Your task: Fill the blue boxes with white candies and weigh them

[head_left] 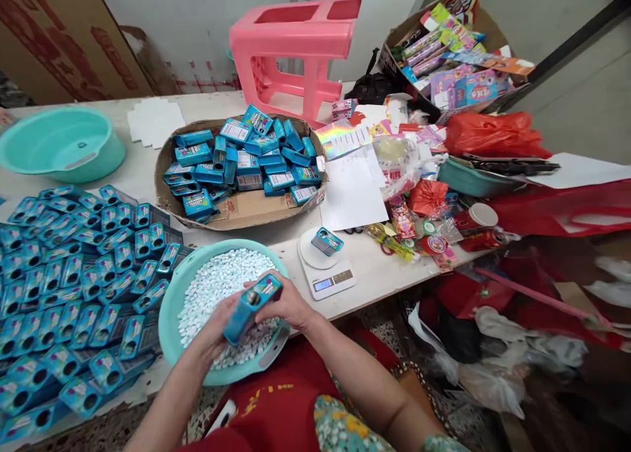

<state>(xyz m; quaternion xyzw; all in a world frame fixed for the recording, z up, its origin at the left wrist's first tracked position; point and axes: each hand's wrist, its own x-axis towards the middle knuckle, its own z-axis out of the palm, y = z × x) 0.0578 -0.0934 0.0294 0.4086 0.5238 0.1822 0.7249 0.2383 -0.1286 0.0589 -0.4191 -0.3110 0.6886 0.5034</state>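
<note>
A small blue candy box [245,316] with a round hole in its end is held between both hands, above a turquoise basin [170,307]. White candy pieces [217,274] fill much of the basin. My left hand [219,324] wraps the box from its left side. My right hand [290,301] grips its upper right end with the fingers closed. To the right, another blue box [327,240] lies on a white kitchen scale [320,274] whose display is lit; the digits are too small to read.
Many blue boxes [73,268] stand in rows on the left. A cardboard tray [236,212] of blue boxes sits behind the basin. Around these are an upturned pink stool [296,35], another turquoise basin [59,143], paper sheets [352,192] and a carton of packets [444,113].
</note>
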